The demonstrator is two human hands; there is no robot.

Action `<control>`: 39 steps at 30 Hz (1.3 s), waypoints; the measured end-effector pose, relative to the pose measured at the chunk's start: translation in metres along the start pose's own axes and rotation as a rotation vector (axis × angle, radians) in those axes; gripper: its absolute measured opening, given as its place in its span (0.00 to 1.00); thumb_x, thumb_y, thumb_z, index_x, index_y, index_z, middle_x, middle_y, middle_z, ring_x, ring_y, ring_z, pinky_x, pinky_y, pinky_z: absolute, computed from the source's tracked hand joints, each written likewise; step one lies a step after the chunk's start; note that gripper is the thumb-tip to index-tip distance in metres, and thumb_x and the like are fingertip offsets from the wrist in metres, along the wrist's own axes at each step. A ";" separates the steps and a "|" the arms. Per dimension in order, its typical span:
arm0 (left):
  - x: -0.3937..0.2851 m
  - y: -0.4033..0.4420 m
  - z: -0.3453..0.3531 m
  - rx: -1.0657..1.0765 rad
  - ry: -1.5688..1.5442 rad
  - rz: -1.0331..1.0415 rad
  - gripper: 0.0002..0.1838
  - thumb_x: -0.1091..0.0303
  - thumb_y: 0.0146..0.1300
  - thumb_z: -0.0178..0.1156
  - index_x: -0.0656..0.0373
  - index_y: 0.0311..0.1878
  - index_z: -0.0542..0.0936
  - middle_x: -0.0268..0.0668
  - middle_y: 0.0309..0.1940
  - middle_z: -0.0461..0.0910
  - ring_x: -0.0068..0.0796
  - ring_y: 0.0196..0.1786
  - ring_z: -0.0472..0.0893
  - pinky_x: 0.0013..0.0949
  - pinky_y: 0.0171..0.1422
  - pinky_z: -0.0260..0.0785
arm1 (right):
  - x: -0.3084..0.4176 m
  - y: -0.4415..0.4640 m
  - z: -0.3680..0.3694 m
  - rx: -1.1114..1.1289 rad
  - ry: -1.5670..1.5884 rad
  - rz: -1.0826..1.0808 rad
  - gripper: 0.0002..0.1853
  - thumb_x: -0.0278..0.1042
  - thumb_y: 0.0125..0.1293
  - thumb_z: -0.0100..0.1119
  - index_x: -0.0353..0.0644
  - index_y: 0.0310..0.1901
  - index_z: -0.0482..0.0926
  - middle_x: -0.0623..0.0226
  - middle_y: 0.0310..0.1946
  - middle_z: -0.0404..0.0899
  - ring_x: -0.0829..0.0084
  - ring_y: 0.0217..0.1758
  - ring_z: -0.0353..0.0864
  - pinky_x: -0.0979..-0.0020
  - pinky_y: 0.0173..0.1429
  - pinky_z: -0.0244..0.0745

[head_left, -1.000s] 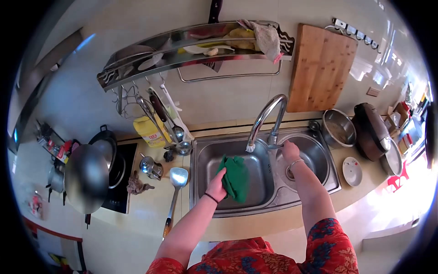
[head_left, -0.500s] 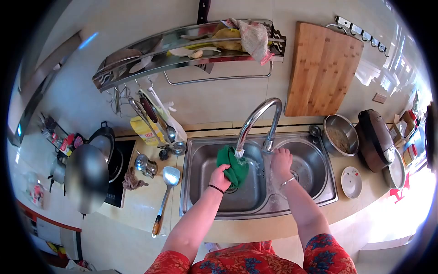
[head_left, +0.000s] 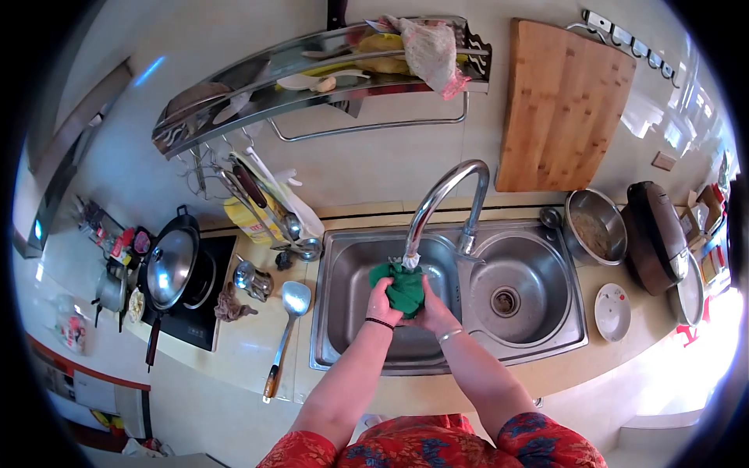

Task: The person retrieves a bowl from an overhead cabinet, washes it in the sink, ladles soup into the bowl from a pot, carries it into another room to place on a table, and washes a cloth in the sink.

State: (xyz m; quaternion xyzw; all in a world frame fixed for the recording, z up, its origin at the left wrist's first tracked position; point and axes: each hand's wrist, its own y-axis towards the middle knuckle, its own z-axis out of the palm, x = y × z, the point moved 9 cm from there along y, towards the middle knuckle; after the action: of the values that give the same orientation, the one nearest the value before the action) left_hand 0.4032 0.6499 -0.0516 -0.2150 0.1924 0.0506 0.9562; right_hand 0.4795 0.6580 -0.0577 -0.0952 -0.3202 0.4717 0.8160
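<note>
A bunched green cloth [head_left: 406, 293] is held between both hands over the left basin [head_left: 343, 327] of the steel sink. My left hand [head_left: 382, 303] grips its left side, and my right hand [head_left: 434, 312] has hold of its lower right side. Directly above the cloth is the spout of the curved faucet [head_left: 443, 187], with water falling onto the cloth. The faucet handle [head_left: 470, 256] sits at the base, apart from both hands.
Left of the sink lie a spatula [head_left: 295, 299], a metal pot [head_left: 253, 281] and a lidded wok [head_left: 172, 269] on the stove. To the right are a metal bowl [head_left: 594, 226], a small plate [head_left: 612, 312] and a dark appliance [head_left: 654, 238].
My right hand has left the faucet handle and moved left to the cloth, which both hands now hold under the spout. Water has begun to run since the earliest frame.
</note>
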 end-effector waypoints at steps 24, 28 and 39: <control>0.012 -0.009 0.005 0.022 0.315 -0.117 0.12 0.60 0.62 0.53 0.50 0.47 0.73 0.35 0.42 0.77 0.28 0.44 0.77 0.34 0.45 0.68 | 0.074 -0.002 -0.025 -0.585 -0.937 -0.588 0.15 0.27 0.49 0.59 0.36 0.41 0.74 0.52 0.39 0.77 0.59 0.44 0.76 0.70 0.48 0.70; -0.008 -0.002 -0.023 -0.218 0.316 -0.255 0.25 0.36 0.56 0.52 0.49 0.37 0.75 0.31 0.34 0.77 0.29 0.37 0.76 0.33 0.40 0.69 | 0.012 -0.041 0.060 -0.048 -0.944 -0.872 0.23 0.32 0.53 0.61 0.45 0.53 0.73 0.56 0.59 0.65 0.59 0.60 0.65 0.63 0.62 0.60; 0.019 0.009 -0.032 -0.241 0.553 -0.169 0.16 0.52 0.65 0.47 0.54 0.42 0.73 0.32 0.34 0.77 0.28 0.36 0.78 0.33 0.43 0.72 | 0.036 0.029 -0.017 -0.250 -0.222 -0.254 0.16 0.37 0.59 0.56 0.35 0.44 0.77 0.68 0.40 0.79 0.71 0.39 0.78 0.71 0.47 0.72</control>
State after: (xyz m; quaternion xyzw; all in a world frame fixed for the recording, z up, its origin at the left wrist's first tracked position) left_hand 0.4078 0.6445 -0.0891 -0.3477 0.4191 -0.0672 0.8360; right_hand 0.4823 0.7060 -0.0689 -0.1018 -0.4736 0.3292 0.8105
